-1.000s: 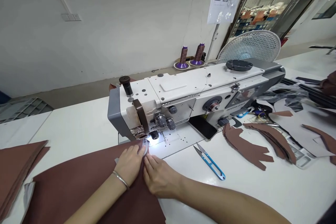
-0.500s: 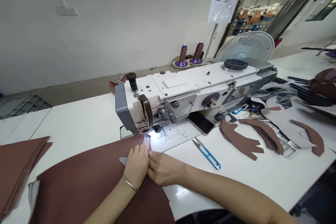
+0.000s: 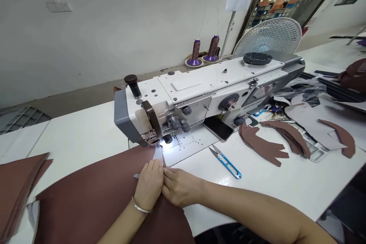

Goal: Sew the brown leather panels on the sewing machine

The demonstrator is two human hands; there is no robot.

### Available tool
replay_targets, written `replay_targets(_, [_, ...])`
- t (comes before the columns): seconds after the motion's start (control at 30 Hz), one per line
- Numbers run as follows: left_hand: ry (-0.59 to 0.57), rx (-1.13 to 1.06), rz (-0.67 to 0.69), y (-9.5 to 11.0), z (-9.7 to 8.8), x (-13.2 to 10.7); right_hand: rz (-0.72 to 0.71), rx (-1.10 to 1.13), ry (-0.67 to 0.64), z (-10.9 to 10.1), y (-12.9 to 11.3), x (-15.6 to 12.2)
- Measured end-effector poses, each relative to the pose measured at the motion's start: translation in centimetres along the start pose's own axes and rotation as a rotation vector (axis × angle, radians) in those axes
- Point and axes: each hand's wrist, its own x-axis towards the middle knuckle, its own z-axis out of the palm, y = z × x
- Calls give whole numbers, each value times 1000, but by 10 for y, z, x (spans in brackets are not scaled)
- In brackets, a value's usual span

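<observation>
A large brown leather-like sheet (image 3: 94, 198) lies across the table's left front, its upper corner under the lit needle area of the sewing machine (image 3: 160, 131). A narrow piece with its pale grey backing (image 3: 158, 153) showing runs from the needle toward me. My left hand (image 3: 150, 183), a bangle on its wrist, is closed over this piece and the sheet's right edge. Pressed against it, my right hand (image 3: 178, 187) pinches the same edge; its fingertips are partly hidden.
Blue thread snips (image 3: 227, 163) lie right of my hands. A dark phone (image 3: 219, 127) rests under the machine arm. Cut brown pieces (image 3: 263, 145) spread to the right, and stacked brown sheets (image 3: 17, 190) lie at the left. Two thread cones (image 3: 196, 51) and a fan (image 3: 271, 36) stand behind.
The camera view has shifted slightly. Both hands stay together on the edge, a little farther from the needle, and more of the grey backing shows between them and the machine.
</observation>
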Motion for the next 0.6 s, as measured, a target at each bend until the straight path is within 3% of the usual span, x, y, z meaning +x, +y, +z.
replay_targets(0.37, [210, 17, 18, -12, 14, 17, 59, -10, 11, 14, 16, -1])
replay_targets(0.6, [124, -272, 28, -45, 17, 17, 74, 76, -96, 8, 22, -4])
